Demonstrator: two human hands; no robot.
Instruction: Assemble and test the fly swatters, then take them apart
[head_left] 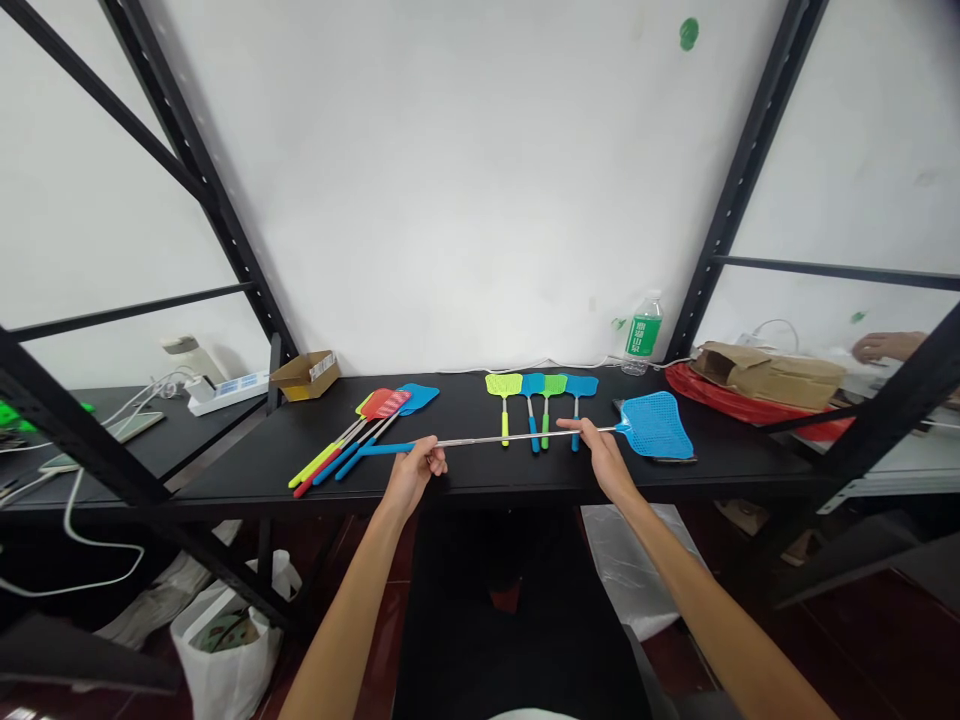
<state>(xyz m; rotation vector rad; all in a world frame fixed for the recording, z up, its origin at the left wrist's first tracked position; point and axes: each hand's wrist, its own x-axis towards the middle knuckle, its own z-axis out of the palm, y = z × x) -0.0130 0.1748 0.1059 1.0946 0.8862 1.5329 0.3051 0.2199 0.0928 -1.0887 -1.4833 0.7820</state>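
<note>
A blue telescopic fly swatter [657, 426] is stretched level across the front of the black table, its thin metal rod pulled long. Closed around the end of its blue handle, my left hand [420, 466] is on the left. My right hand [600, 456] grips the rod just beside the blue mesh head. Behind the rod lies a row of shorter swatters: yellow-green [504, 386], green [553, 384] and two blue, one at the right end [581, 386]. To the left is an overlapping pile with yellow, red [385, 403] and blue [418, 398] swatters, their rods slanting.
A small cardboard box [306, 376] stands at the back left, and a water bottle [643, 334] at the back right. Black shelf posts [739, 180] rise on both sides. A dark flat object lies partly under the swatter head. Another person's hand [889, 346] shows far right.
</note>
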